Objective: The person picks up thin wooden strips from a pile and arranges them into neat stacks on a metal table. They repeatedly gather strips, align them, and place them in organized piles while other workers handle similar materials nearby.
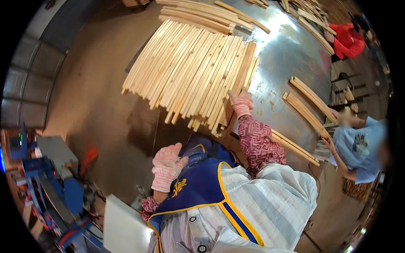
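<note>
My right hand (242, 104), in a pink and white knit glove, reaches to the near right edge of a wide row of pale wooden strips (190, 67). Its thumb and fingers straddle a broader, darker wooden board (244, 69) along that edge. The strips lie side by side, with uneven near ends. My left hand (167, 165), gloved alike, is by my waist beside a dark blue item (195, 157) with a small label, in front of the blue apron (198, 185). Its fingers are stretched out, the thumb apart, with nothing seen in them.
More strips (202, 14) lie beyond the row on the shiny metal table (274, 63). Two strips (295, 147) lie right of my forearm. A person in light blue (358, 147) handles boards (310, 116) at right; another in red (350, 42) stands farther off. Blue machinery (63, 185) stands at left.
</note>
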The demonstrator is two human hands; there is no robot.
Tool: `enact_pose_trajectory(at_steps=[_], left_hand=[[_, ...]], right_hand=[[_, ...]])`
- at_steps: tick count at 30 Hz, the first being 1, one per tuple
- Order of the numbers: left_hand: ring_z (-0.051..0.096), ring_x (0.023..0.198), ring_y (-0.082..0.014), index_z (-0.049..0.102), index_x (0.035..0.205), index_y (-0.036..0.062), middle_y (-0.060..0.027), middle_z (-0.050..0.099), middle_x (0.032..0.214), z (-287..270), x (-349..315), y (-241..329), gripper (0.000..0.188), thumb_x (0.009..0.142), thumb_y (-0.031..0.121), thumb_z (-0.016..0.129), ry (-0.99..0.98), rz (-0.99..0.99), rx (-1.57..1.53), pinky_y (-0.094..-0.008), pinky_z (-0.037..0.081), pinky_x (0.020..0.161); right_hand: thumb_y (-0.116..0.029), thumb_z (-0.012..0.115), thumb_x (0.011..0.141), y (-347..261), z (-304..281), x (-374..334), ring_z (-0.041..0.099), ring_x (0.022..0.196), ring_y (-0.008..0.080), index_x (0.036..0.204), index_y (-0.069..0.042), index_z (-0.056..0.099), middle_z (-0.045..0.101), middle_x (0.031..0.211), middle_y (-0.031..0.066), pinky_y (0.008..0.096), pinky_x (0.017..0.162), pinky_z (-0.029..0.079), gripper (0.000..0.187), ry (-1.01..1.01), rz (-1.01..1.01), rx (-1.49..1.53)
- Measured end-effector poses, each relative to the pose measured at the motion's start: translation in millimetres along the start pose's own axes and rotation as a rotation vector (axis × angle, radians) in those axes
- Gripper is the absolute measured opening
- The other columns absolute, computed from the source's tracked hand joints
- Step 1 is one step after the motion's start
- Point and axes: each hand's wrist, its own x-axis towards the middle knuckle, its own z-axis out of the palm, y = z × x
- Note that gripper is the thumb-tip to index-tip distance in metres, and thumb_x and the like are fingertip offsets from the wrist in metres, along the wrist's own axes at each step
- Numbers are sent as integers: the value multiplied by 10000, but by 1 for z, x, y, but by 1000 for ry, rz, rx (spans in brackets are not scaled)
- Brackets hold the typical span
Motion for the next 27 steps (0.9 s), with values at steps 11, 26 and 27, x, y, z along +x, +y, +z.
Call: enact_pose_trajectory(at_steps=[11,26,27], left_hand=[[516,1224,-269,554,1323,165,-92,599,1275,-44,96,-208,595,824,473,656,-168,308,-36,-415,403,1024],[549,1183,-271,569,1316,185,-85,618,1257,-179,218,-550,570,839,490,636,-156,232,-21,-391,437,1001],[556,1176,-269,569,1316,183,-83,622,1253,-177,241,-573,567,841,484,638,-152,207,-62,-385,442,996]], right_hand=[[-573,644,780,-84,8,-42,582,1165,327,1394,-76,441,470,1415,152,417,977,489,816,-60,345,-60],[-613,448,880,-404,151,-60,571,1155,291,1306,-55,536,572,1273,163,424,976,471,708,29,237,-286],[-596,436,893,-424,152,-43,566,1160,290,1287,-53,552,577,1261,165,421,984,462,680,33,339,-254]])
